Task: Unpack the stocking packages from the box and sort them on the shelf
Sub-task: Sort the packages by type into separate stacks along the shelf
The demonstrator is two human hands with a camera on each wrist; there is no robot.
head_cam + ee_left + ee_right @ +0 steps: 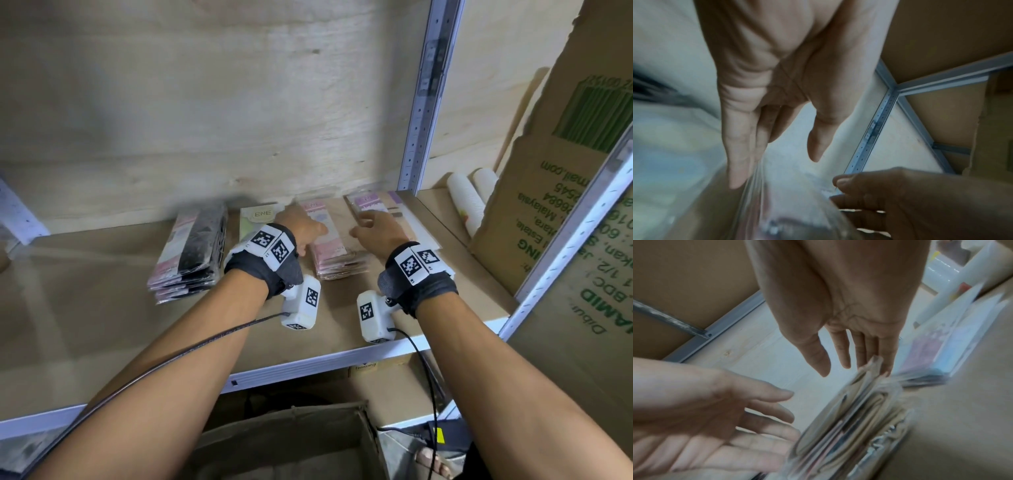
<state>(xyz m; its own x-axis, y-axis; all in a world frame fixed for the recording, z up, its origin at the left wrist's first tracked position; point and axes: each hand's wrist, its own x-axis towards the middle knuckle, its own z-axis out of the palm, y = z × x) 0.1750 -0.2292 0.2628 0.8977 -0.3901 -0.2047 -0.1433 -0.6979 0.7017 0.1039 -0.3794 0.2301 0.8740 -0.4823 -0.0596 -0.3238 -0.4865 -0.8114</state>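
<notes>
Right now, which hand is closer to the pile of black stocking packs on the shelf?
Left. The left hand lies past the green pack, beside the pink stack; the black stack sits further left. The right hand is farther right, by the purple packs.

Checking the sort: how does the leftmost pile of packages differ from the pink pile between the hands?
The leftmost pile of clear-wrapped black stockings is dark and untouched; the pink-labelled pile holds beige stockings, with the left hand and right hand against it. Both lie flat on the brown shelf board.
</notes>
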